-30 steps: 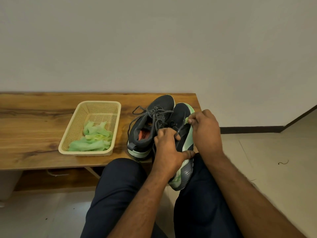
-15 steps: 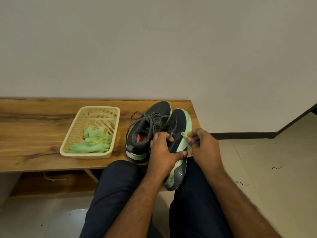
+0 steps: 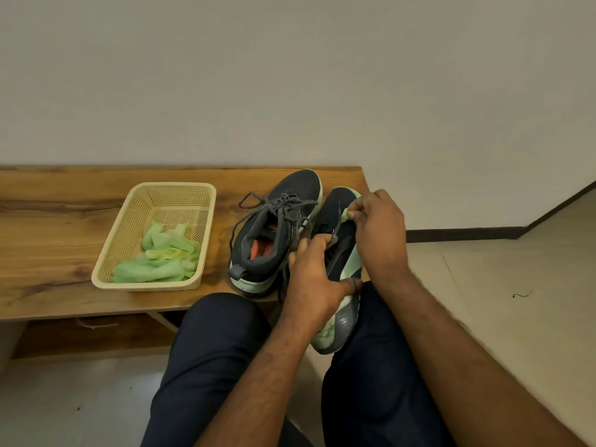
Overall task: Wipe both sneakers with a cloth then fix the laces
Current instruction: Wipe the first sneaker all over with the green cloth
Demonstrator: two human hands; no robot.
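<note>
Two dark sneakers with pale green soles are at the bench's right end. The left sneaker (image 3: 277, 233) stands upright on the wooden bench (image 3: 64, 227), its grey laces loose. The right sneaker (image 3: 338, 256) is tilted on its side, its heel hanging over the bench edge between my knees. My left hand (image 3: 314, 279) grips this sneaker at the middle and pinches a lace. My right hand (image 3: 380, 230) holds a small green cloth (image 3: 346, 216) pressed against the sneaker's toe side. Most of the cloth is hidden in my fingers.
A cream plastic basket (image 3: 129, 233) with several green cloths (image 3: 161, 256) sits on the bench left of the sneakers. The bench ends just right of the sneakers, by a plain wall. Tiled floor lies to the right and below. My knees are under my arms.
My right hand with the cloth slid back toward the heel along the right sneaker's side, then returned toward the toe. My left hand kept its grip on the sneaker.
</note>
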